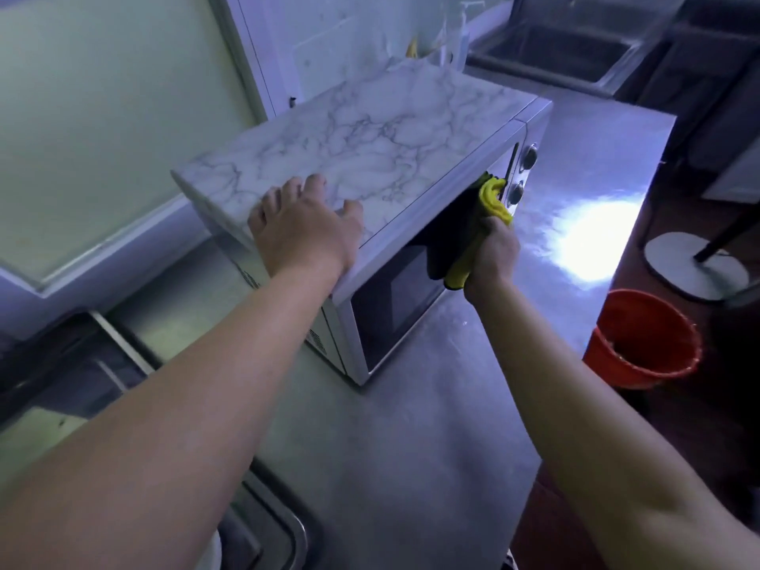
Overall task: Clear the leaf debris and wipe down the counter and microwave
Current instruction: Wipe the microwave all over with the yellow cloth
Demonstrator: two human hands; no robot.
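Note:
A microwave (370,150) with a marble-patterned top stands on the steel counter (411,425). My left hand (300,228) lies flat on the near corner of its top, fingers spread. My right hand (491,253) grips a yellow and dark cloth (489,199) and holds it against the microwave's front, at the upper edge of the door next to the two control knobs (522,174). No leaf debris shows on the counter.
A red bucket (641,339) stands on the floor to the right of the counter's edge. A white lamp-like base (691,265) sits beyond it. One sink (551,51) lies at the far end, another basin (263,528) at the near left. A wall runs along the left.

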